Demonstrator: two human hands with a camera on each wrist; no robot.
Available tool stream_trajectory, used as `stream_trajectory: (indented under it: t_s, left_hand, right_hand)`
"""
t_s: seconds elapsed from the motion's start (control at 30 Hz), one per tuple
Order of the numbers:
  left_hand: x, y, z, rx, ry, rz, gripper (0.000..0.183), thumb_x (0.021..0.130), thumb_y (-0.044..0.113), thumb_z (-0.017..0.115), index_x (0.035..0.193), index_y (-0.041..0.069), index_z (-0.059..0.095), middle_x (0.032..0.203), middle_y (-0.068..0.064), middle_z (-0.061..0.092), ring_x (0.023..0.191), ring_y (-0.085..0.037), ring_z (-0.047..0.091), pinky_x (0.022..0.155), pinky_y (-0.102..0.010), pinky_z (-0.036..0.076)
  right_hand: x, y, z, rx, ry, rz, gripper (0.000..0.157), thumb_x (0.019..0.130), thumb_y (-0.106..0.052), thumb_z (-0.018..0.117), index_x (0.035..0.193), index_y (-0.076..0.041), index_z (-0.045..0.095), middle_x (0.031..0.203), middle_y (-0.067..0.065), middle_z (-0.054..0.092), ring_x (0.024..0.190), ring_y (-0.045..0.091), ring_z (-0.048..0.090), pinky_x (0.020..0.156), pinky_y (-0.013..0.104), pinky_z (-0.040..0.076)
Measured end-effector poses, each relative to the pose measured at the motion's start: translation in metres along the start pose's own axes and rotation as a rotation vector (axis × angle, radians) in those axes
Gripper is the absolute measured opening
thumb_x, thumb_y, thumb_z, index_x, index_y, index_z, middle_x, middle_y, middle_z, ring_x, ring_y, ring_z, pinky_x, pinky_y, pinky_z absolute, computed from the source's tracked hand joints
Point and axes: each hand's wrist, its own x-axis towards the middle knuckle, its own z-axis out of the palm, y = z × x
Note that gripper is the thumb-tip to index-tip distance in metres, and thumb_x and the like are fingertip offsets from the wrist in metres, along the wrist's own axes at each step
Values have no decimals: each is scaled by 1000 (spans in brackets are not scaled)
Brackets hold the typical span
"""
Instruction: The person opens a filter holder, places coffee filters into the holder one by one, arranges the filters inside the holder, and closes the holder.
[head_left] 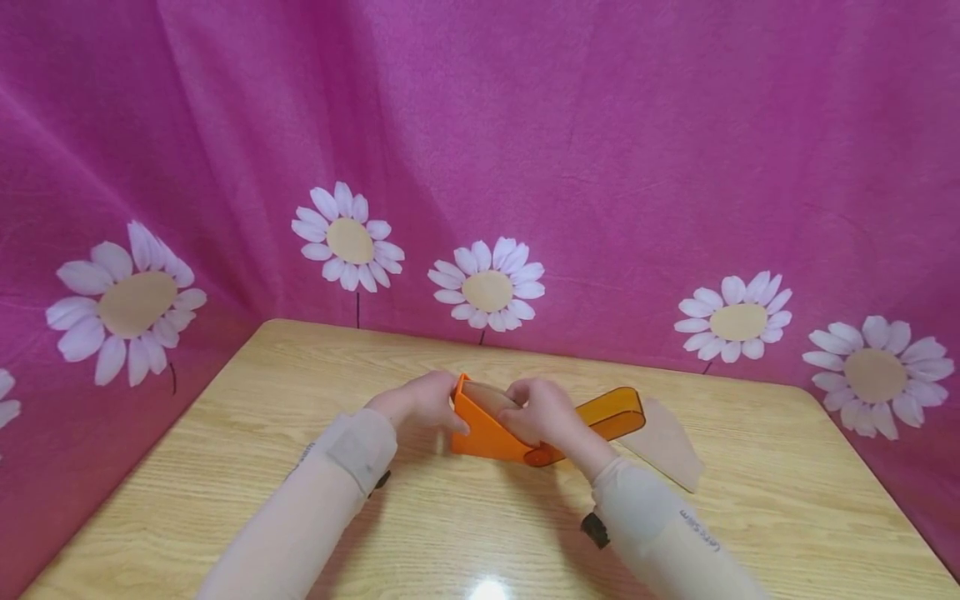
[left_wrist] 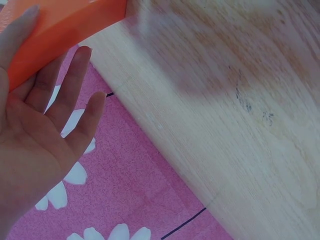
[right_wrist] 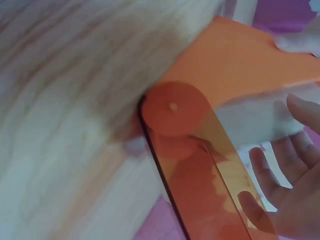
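Note:
An orange wedge-shaped case (head_left: pixel 483 433) stands over the middle of the table, its see-through amber lid (head_left: pixel 615 412) swung out to the right on a round hinge (right_wrist: pixel 173 107). My left hand (head_left: pixel 427 400) grips the case's left end, thumb on the near side and fingers behind. Inside the case sit tan paper coffee filters (head_left: pixel 487 398). My right hand (head_left: pixel 547 408) holds them at their right part, thumb (right_wrist: pixel 302 110) on one face and fingers on the other. Part of the filters is hidden by the case wall and that hand.
A flat tan fan-shaped coffee filter (head_left: pixel 671 446) lies on the wooden table (head_left: pixel 450 550), right of the case and partly behind the lid. A magenta curtain (head_left: pixel 600 167) with white daisies hangs along the table's back and sides.

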Motion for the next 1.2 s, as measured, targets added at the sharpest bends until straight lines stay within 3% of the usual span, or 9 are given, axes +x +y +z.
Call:
stream_trajectory:
  t_s: [0.1,0.27,0.47,0.6,0.77,0.97,1.2]
  left_hand:
    - [0,0,1,1,3,2,31,74,12,78,102,11,65,90,2,66,80,-14,55,91,-33,46]
    - [1,-1,1,2,7,1,33,74,11,78,104,9,64,91,2,65,81,-14,55,90,-32,46]
    - [-1,-2,0,6,4,-9,35,74,12,78,105,9,63,92,2,65,82,-15,55,92,-32,46]
    - [-1,-1,-1,21,11,-14,36,74,13,78,106,9,63,93,2,65,83,-15,54,92,-33,45]
    - [1,-2,-1,34,7,-6,36,74,14,78,107,9,63,93,2,65,82,-15,54,90,-32,45]
    - [2,-2,1,23,2,-4,35,74,14,78,105,9,63,91,2,64,82,-15,55,91,-32,46]
    - [0,-1,1,-1,1,-26,36,75,14,78,108,11,63,94,3,64,85,-16,55,95,-35,45]
  right_hand:
    - [0,2,-13,25,15,-7,10,80,-21,72,83,-12,69,83,0,69,81,16,60,75,33,49]
    - [-1,11,-52,75,48,17,15,86,-22,66,92,-8,68,94,9,70,92,24,62,78,38,49]
    - [-11,36,-101,75,112,61,28,90,-28,61,102,-3,66,106,18,68,100,32,61,82,43,49]
    - [-17,61,-122,39,123,111,35,91,-30,58,107,1,63,111,23,64,103,36,58,85,47,47]
    - [-22,97,-125,-36,55,189,39,91,-29,57,108,7,59,110,27,62,100,40,58,82,47,49]
    - [-28,139,-110,-171,-74,299,44,88,-26,59,110,12,56,109,29,60,96,41,57,80,49,48]
    - [-39,163,-90,-187,-120,391,40,84,-23,61,103,11,55,98,24,60,86,33,56,82,51,45]
